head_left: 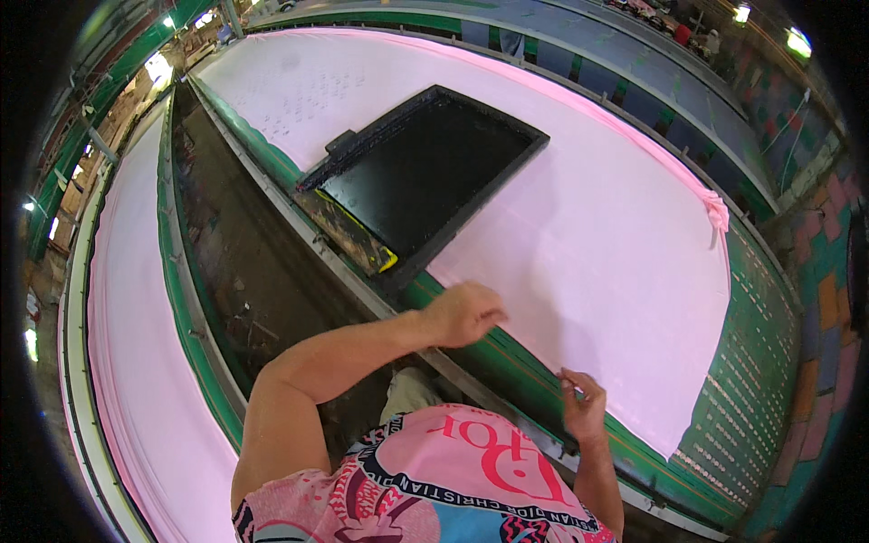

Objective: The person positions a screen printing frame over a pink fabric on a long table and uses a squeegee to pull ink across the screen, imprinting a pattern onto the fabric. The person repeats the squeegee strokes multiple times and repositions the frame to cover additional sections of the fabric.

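A long sheet of pale pink cloth [625, 281] lies spread over a green table [516, 366] in front of me. My left hand [464, 314] hovers at the cloth's near edge, fingers curled closed; whatever they may hold is hidden. Farther right along that edge is my right hand [584, 404], thumb and fingertips pinched together. A tiny pale spot shows at its fingertips, too small to name. Beyond my left hand, a black-framed printing screen [444, 172] with a glossy dark surface rests on the cloth. A wooden squeegee [348, 231] with yellow along one side lies at its near-left side.
A metal rail [272, 195] borders the table's near side. Left of it runs a dark, littered aisle [240, 244], then another table with pink cloth [136, 271]. The cloth is bunched at its far right corner [715, 213]. More long tables [625, 90] stand beyond.
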### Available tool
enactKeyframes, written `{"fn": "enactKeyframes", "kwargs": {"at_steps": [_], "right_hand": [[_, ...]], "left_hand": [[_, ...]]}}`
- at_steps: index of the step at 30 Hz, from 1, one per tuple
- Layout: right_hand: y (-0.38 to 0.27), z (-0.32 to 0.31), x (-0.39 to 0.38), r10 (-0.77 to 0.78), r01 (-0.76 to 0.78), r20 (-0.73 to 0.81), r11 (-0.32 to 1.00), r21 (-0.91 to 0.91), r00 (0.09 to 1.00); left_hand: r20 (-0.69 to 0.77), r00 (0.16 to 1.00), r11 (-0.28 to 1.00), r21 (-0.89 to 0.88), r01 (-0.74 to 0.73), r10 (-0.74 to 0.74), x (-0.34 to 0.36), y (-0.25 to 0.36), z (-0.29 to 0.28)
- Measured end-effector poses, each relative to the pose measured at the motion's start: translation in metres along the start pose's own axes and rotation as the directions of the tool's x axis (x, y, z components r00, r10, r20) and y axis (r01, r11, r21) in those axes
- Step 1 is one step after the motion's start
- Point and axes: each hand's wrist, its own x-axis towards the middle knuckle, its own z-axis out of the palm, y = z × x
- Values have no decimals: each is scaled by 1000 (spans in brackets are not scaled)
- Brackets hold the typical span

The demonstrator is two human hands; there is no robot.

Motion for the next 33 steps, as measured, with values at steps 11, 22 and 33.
{"fn": "enactKeyframes", "kwargs": {"at_steps": [11,22,33], "right_hand": [[-106,250,114,523,-672,432,479,564,735],[-161,338,188,866,-746,374,-2,666,332],[-176,374,191,947,-745,29,233,625,321]], "left_hand": [[-589,784,864,274,423,-197,-30,-334,-266],[-408,638,615,207,761,-653,-75,-554,-351],[-307,590,640,-92,763,-747,-85,-591,-332]]}}
